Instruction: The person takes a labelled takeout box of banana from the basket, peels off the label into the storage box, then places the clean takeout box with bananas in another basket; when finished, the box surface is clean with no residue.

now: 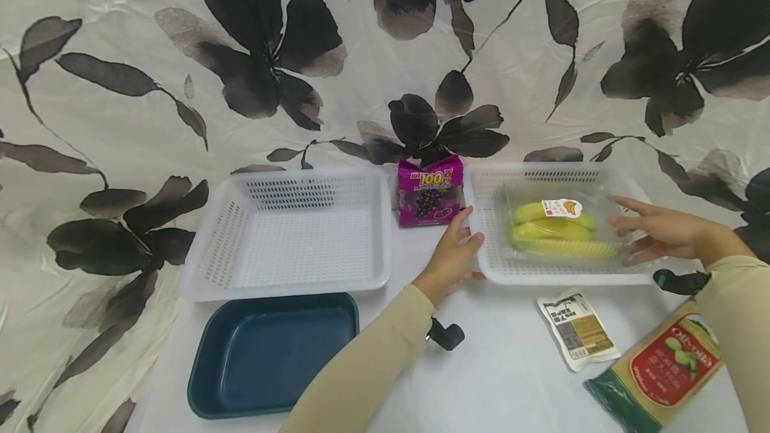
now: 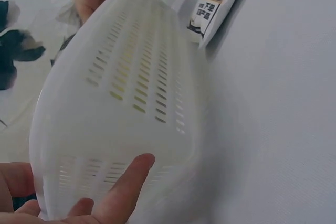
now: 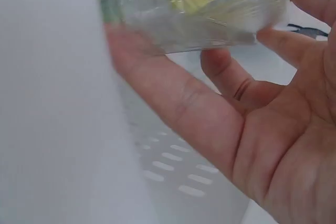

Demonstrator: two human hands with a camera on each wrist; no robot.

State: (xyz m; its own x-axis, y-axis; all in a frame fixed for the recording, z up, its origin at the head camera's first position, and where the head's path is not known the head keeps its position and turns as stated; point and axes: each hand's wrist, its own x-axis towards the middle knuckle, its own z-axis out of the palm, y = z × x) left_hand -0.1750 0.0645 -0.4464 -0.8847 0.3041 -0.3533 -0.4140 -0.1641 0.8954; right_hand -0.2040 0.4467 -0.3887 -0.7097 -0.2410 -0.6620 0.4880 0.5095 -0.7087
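Your right hand [image 1: 668, 231] grasps the right end of the clear box [image 1: 565, 222] of bananas [image 1: 541, 229], inside the right basket [image 1: 559, 274]. Your left hand [image 1: 451, 252], fingers loosely extended, touches that basket's left wall. Purple bag [image 1: 430, 196] reads "100"; package [image 1: 668, 366], near right, "Olivoilà". Basket floor shows left of box; white tablecloth [image 1: 499, 353] runs between left sleeve [image 1: 367, 376] and pouch [image 1: 579, 331].

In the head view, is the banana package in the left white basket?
No, the banana package is within the right white basket, and the right hand touches this package.
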